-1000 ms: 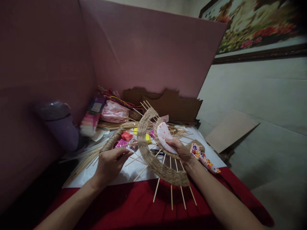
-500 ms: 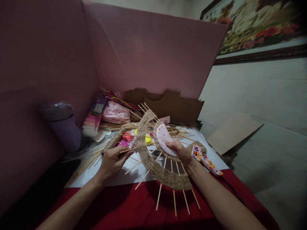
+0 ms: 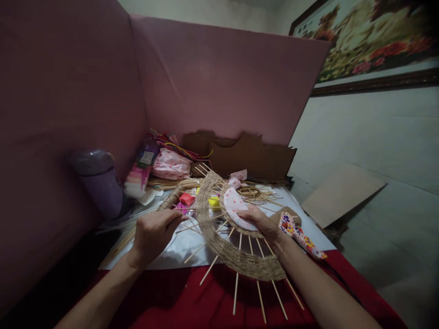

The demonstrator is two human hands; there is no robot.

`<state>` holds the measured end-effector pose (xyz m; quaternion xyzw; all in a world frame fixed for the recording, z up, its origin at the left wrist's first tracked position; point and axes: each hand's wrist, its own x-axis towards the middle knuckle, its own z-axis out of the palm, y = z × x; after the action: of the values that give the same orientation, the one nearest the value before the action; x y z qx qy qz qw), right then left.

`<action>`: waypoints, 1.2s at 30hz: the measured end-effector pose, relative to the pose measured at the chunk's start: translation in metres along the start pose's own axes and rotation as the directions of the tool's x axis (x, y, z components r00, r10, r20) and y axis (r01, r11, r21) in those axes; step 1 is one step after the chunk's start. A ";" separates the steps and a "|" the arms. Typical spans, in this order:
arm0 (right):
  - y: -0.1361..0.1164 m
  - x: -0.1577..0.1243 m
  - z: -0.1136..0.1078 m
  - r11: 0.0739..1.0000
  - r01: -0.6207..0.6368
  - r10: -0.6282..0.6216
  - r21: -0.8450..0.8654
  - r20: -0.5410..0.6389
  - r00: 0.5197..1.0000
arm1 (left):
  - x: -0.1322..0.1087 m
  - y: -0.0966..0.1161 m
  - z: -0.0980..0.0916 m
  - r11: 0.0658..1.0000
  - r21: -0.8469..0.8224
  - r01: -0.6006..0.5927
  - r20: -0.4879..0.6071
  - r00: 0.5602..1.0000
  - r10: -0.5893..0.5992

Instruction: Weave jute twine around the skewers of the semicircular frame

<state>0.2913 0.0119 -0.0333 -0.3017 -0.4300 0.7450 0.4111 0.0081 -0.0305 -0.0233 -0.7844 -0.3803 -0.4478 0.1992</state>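
Observation:
My right hand [image 3: 262, 224] grips a woven twine fan on thin wooden sticks, its thumb on the inner half-round covered in pink spotted cloth [image 3: 235, 205]. The fan's wide outer twine band [image 3: 226, 251] curves round that centre, with bare stick ends poking out past it. On the fan's left side is my left hand [image 3: 156, 230], its thumb and fingers pinched together close to the stick ends. Whatever lies between those fingertips is too small to make out. Just behind this hand a spool of twine [image 3: 171, 197] lies on the white sheet, partly covered by the knuckles.
Small red [image 3: 187, 198] and yellow packets [image 3: 214, 204] lie behind the fan. A purple bottle [image 3: 103, 187] and a spotted cloth bundle [image 3: 171, 163] stand at the back left. Flowered cloth [image 3: 302, 235] lies to the right. Torn cardboard [image 3: 240, 153] leans against the pink partition.
My left hand has come off the stick end it was pinching and turned slightly, back upward. The fan sits a little lower and further right in view, still in my right hand.

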 end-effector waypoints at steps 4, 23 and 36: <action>0.002 0.002 -0.003 0.999 -0.038 0.037 -0.014 -0.023 0.999 | 0.001 0.000 -0.001 0.999 0.037 -0.014 0.020 1.000 0.013; 0.003 0.001 -0.001 0.978 -0.132 0.115 -0.164 -0.106 0.988 | 0.002 -0.007 -0.005 0.992 0.125 0.000 0.067 0.998 -0.009; 0.001 -0.003 0.000 0.987 -0.082 0.079 -0.138 -0.027 0.996 | -0.004 -0.019 0.004 0.812 -0.383 0.441 0.239 0.896 -0.374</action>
<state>0.2925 0.0086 -0.0341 -0.3550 -0.4639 0.7259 0.3632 -0.0056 -0.0175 -0.0290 -0.7403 -0.4462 -0.4911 -0.1083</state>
